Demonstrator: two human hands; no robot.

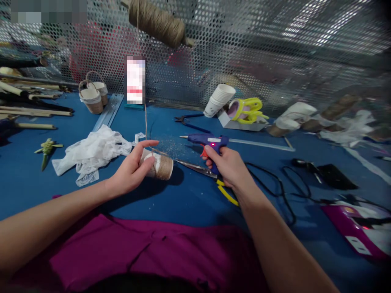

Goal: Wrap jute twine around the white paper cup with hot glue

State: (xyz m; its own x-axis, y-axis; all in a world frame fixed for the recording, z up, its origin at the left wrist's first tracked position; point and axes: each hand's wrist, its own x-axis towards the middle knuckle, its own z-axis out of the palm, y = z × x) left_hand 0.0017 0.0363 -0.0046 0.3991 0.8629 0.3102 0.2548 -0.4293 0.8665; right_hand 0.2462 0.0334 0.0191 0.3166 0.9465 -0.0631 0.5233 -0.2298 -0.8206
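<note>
My left hand [136, 165] is closed around a paper cup [164, 166] lying on its side, its lower part wrapped in brown twine. A strand of twine [146, 122] runs from the cup up toward the large twine spool [157, 24] at the top. In my right hand [224, 162] is a blue hot glue gun [198, 139] with an orange trigger and a lit red light; its nozzle points left. A clear glue stick [261, 144] sticks out of the gun's back. Scissors [198, 167] with yellow handles lie partly under my right hand, blades toward the cup.
White lace [94, 152] lies crumpled at the left. Twine-wrapped cups with handles [91, 99] stand behind it. Pliers [183, 119], stacked paper cups [218, 101] and a box with yellow scissors [250, 110] sit at the back. A black cord [282, 195] and a purple power strip [348, 230] are at right.
</note>
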